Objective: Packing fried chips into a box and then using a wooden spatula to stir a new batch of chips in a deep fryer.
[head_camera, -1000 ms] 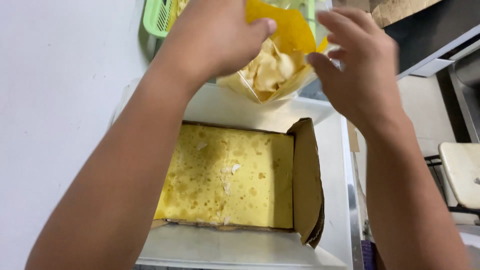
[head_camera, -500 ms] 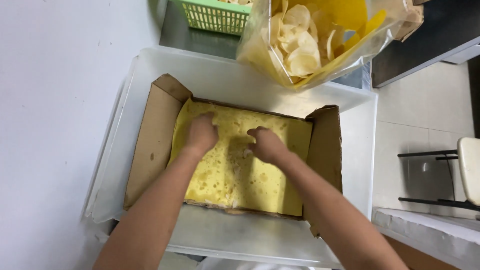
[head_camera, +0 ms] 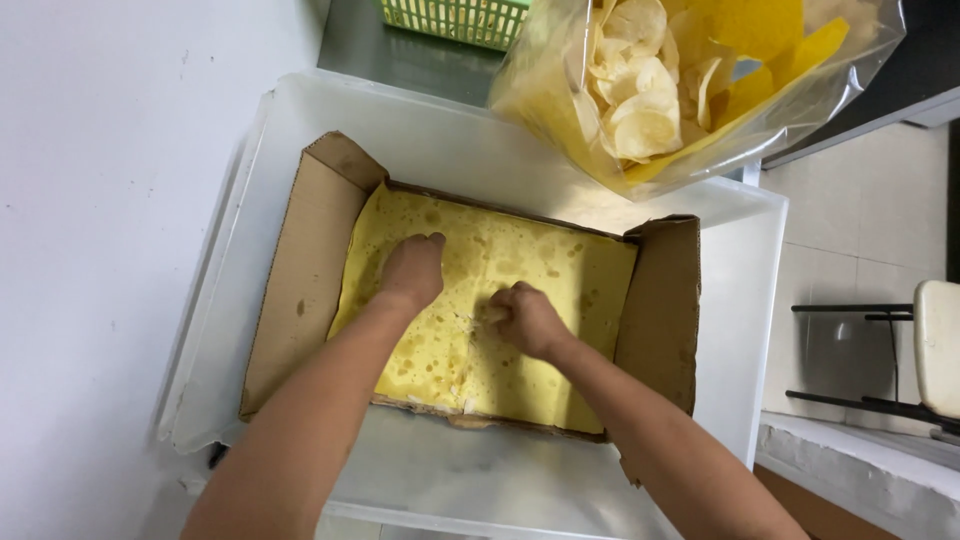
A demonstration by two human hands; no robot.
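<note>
Both my hands reach down into a brown cardboard box (head_camera: 300, 270) lined with oil-stained yellow paper (head_camera: 570, 280). My left hand (head_camera: 413, 268) lies palm down on the paper near its left half, fingers together and pressing flat. My right hand (head_camera: 525, 318) is curled at the paper's middle, its fingers pinched together over small pale chip crumbs (head_camera: 462, 325); whether it grips any crumbs I cannot tell. The box sits inside a large translucent white plastic bin (head_camera: 740, 260).
A clear plastic bag of pale round chips with yellow paper (head_camera: 680, 80) rests on the bin's far right rim. A green plastic basket (head_camera: 455, 15) stands behind on a steel surface. A white wall runs along the left. A stool (head_camera: 935, 345) stands on the tiled floor at right.
A second ago both hands were up at the chip bag. They have dropped into the box, and since half a second ago the right hand has curled its fingers over the crumbs.
</note>
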